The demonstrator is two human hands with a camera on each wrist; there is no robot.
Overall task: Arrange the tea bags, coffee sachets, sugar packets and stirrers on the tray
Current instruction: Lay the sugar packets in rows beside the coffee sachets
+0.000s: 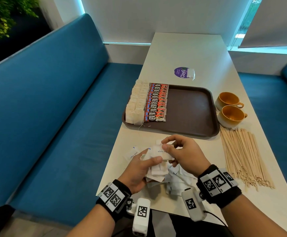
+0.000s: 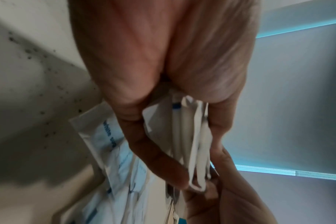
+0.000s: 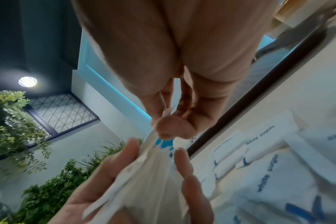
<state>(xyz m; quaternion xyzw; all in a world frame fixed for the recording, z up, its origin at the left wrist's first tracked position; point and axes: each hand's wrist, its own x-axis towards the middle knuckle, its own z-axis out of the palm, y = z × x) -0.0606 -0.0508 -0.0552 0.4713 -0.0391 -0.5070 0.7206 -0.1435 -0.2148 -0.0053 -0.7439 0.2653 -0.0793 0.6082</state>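
Both hands meet over the near edge of the desk (image 1: 190, 53), just in front of the tray (image 1: 190, 108). The left hand (image 1: 139, 170) has its fingers (image 2: 155, 157) and thumb curled round a small stack of white sugar packets (image 1: 158, 153), held on edge. The right hand (image 1: 185, 154) pinches the top of that stack between thumb and bent forefinger. Under the hands lies a loose heap of more sugar packets (image 1: 177, 182). Inside the tray, along its left side, tea bags (image 1: 135, 103) lie in a row with a row of red coffee sachets (image 1: 156, 103) just beside them. Right of the tray stand two yellow cups (image 1: 230, 106), and nearer than those lies a spread of wooden stirrers (image 1: 245, 156)
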